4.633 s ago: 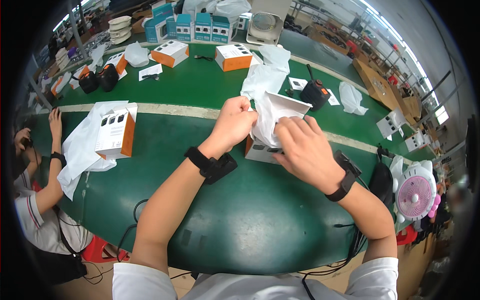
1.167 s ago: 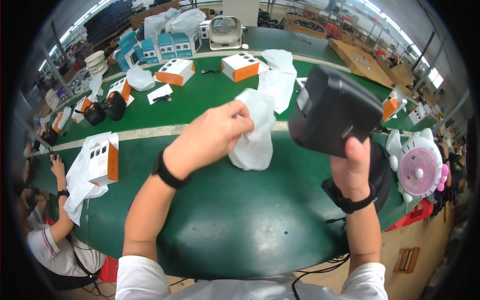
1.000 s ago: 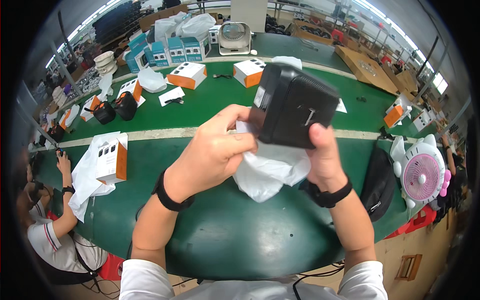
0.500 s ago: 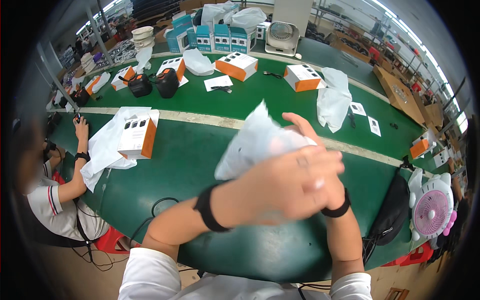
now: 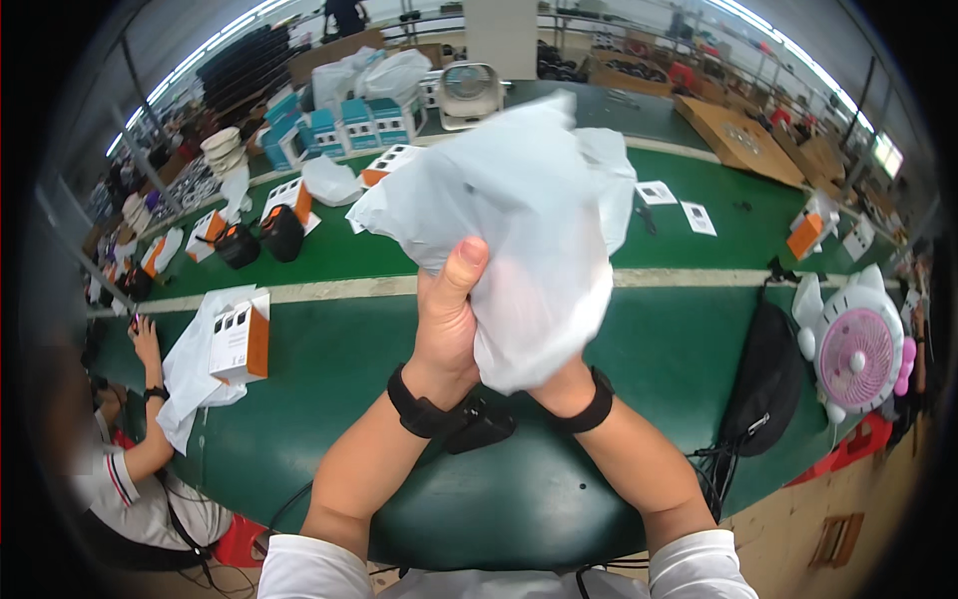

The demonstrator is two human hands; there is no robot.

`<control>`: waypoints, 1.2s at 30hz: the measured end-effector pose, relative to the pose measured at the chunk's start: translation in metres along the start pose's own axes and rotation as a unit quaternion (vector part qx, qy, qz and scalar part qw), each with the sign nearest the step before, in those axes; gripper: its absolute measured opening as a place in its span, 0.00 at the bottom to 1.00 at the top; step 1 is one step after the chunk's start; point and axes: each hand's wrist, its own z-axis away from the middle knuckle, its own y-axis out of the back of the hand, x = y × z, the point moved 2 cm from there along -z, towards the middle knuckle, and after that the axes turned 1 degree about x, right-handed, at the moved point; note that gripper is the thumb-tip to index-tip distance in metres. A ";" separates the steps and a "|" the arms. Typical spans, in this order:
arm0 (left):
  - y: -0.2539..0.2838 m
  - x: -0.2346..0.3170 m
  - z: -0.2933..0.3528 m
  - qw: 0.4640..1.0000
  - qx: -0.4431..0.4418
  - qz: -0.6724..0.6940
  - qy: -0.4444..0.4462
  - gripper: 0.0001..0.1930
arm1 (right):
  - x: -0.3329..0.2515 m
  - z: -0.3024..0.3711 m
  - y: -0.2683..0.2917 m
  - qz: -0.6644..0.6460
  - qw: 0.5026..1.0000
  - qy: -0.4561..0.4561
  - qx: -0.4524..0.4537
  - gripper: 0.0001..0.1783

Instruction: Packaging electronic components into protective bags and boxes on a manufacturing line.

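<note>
Both hands up in front of the camera, w/ a big white plastic bag (image 5: 519,210) bunched between them, held well above the green surface (image 5: 329,359). Left hand (image 5: 444,324) grips the bag's lower left: thumb upright and pressed flat on the plastic, other fingers curled round behind it, closed on the bag. Right hand (image 5: 559,384) is almost wholly covered by the bag; only wrist and heel of palm show, so can't tell how its fingers sit, prob. wrapped in the plastic. Black bands on both wrists.

On the surface, left: white-and-orange box (image 5: 241,334) standing on a white bag, just beside another person's hand (image 5: 146,339) at the surface edge. Further back: two black devices (image 5: 261,238), more orange-white boxes, a row of teal boxes (image 5: 339,125), a small white desk fan (image 5: 469,92). Right side: black pouch (image 5: 763,374) at the surface edge, next to it a white-and-pink fan (image 5: 860,344). Paper leaflets (image 5: 677,205) lie beyond the pale stripe.
</note>
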 end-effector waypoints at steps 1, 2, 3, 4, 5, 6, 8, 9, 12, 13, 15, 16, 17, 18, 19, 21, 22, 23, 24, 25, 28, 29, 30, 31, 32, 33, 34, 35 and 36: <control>-0.002 -0.009 0.002 0.999 -0.006 0.031 0.025 0.25 | 0.009 -0.004 0.007 -0.100 0.991 -0.088 -0.002 0.31; -0.004 -0.021 0.000 0.996 -0.014 0.069 0.053 0.24 | 0.021 -0.009 0.018 -0.193 0.966 -0.172 -0.002 0.30; -0.004 -0.018 -0.007 0.998 -0.035 0.008 0.048 0.21 | 0.018 -0.025 0.029 -0.210 0.962 -0.171 -0.022 0.28; -0.007 -0.011 -0.023 0.997 0.041 -0.065 0.000 0.22 | 0.021 -0.043 0.039 -0.312 0.940 -0.140 -0.024 0.24; -0.020 0.000 -0.039 0.997 0.053 -0.042 -0.025 0.23 | 0.025 -0.047 0.056 -0.342 0.918 -0.202 0.000 0.19; -0.025 0.008 -0.059 0.992 0.027 -0.087 -0.083 0.23 | 0.031 -0.056 0.073 -0.290 0.930 -0.206 0.088 0.16; -0.048 0.004 -0.089 0.987 -0.024 -0.110 -0.118 0.22 | 0.048 -0.071 0.101 -0.359 0.885 -0.183 0.232 0.18; -0.062 -0.008 -0.101 0.980 -0.065 -0.136 -0.128 0.21 | 0.055 -0.072 0.103 -0.361 0.876 -0.216 0.237 0.18; -0.081 -0.057 -0.124 0.954 -0.161 -0.249 -0.032 0.23 | 0.087 -0.069 0.098 -0.374 0.899 -0.190 0.128 0.21; -0.090 -0.070 -0.128 0.922 -0.248 -0.296 -0.024 0.24 | 0.104 -0.061 0.103 -0.358 0.867 -0.288 0.195 0.20; -0.073 -0.106 -0.171 0.890 -0.327 -0.315 0.032 0.22 | 0.131 -0.061 0.129 -0.417 0.809 -0.305 0.281 0.21; -0.059 -0.111 -0.201 0.865 -0.356 -0.334 0.117 0.23 | 0.141 -0.060 0.141 -0.427 0.790 -0.325 0.296 0.20; -0.042 -0.118 -0.235 0.851 -0.321 -0.399 0.117 0.25 | 0.155 -0.056 0.150 -0.353 0.824 -0.309 0.318 0.20; -0.027 -0.129 -0.271 0.832 -0.286 -0.462 0.117 0.26 | 0.159 -0.057 0.159 -0.328 0.834 -0.290 0.336 0.20; -0.001 -0.137 -0.310 0.746 -0.267 -0.604 0.092 0.28 | 0.158 -0.060 0.158 -0.339 0.830 -0.277 0.345 0.20; 0.033 -0.163 -0.347 0.535 -0.215 -0.816 0.039 0.32 | 0.152 -0.064 0.165 -0.344 0.827 -0.269 0.353 0.20; 0.044 -0.174 -0.356 0.418 -0.184 -0.889 0.010 0.33 | 0.146 -0.066 0.166 -0.336 0.828 -0.268 0.360 0.20; 0.058 -0.190 -0.365 0.392 -0.203 -0.896 0.053 0.35 | 0.143 -0.065 0.165 -0.322 0.829 -0.269 0.370 0.19; 0.076 -0.198 -0.376 0.331 -0.211 -0.915 0.093 0.38 | 0.140 -0.067 0.163 -0.325 0.827 -0.271 0.370 0.19; 0.093 -0.200 -0.384 0.352 -0.203 -0.908 0.106 0.38 | 0.138 -0.070 0.161 -0.347 0.821 -0.273 0.361 0.19; 0.099 -0.199 -0.375 0.416 -0.169 -0.888 0.103 0.37 | 0.140 -0.070 0.161 -0.350 0.821 -0.272 0.360 0.19; 0.094 -0.194 -0.366 0.434 -0.170 -0.880 0.088 0.34 | 0.140 -0.071 0.161 -0.339 0.832 -0.272 0.346 0.18; 0.091 -0.185 -0.358 0.450 -0.166 -0.874 0.070 0.32 | 0.138 -0.072 0.161 -0.333 0.842 -0.269 0.329 0.18; 0.091 -0.180 -0.347 0.449 -0.179 -0.870 0.096 0.28 | 0.135 -0.073 0.162 -0.336 0.841 -0.268 0.329 0.18; 0.091 -0.175 -0.331 0.448 -0.191 -0.865 0.121 0.24 | 0.133 -0.073 0.161 -0.341 0.844 -0.280 0.305 0.18; 0.071 -0.170 -0.297 0.432 -0.218 -0.865 0.137 0.22 | 0.134 -0.070 0.160 -0.339 0.848 -0.295 0.282 0.18; 0.071 -0.158 -0.274 0.454 -0.204 -0.851 0.169 0.21 | 0.130 -0.070 0.155 -0.347 0.847 -0.292 0.277 0.18; 0.071 -0.143 -0.249 0.469 -0.239 -0.848 0.059 0.21 | 0.124 -0.070 0.149 -0.367 0.847 -0.301 0.241 0.18; 0.080 -0.124 -0.226 0.503 -0.247 -0.828 -0.032 0.23 | 0.120 -0.069 0.138 -0.389 0.843 -0.312 0.201 0.18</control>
